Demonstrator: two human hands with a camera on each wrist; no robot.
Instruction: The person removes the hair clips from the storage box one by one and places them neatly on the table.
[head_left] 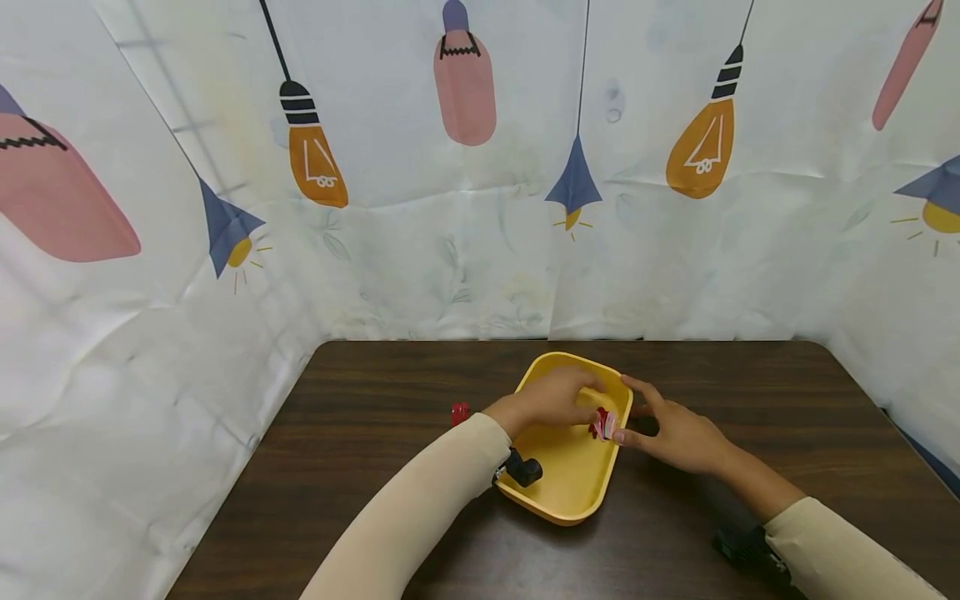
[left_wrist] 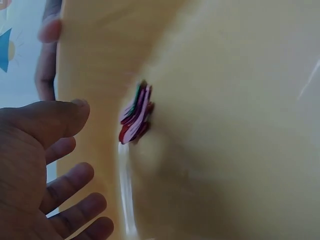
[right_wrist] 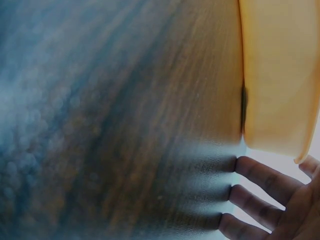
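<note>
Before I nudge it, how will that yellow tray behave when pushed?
The yellow tray will probably slide rather than tip, being low and wide. Its thin rim suggests it's fairly light, and its glossy interior may feel slippery.

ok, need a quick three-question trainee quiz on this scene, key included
1. Multiple choice: where is the left hand?
A) Flat on the bare table
B) Over the yellow tray
C) Out of every view

2. True or false: the stack of coloured pieces lies outside the tray.

3. Fill in: in the head view, a small red object shows to the ____ of the tray.

Key:
1. B
2. False; it is inside the tray.
3. left
</note>
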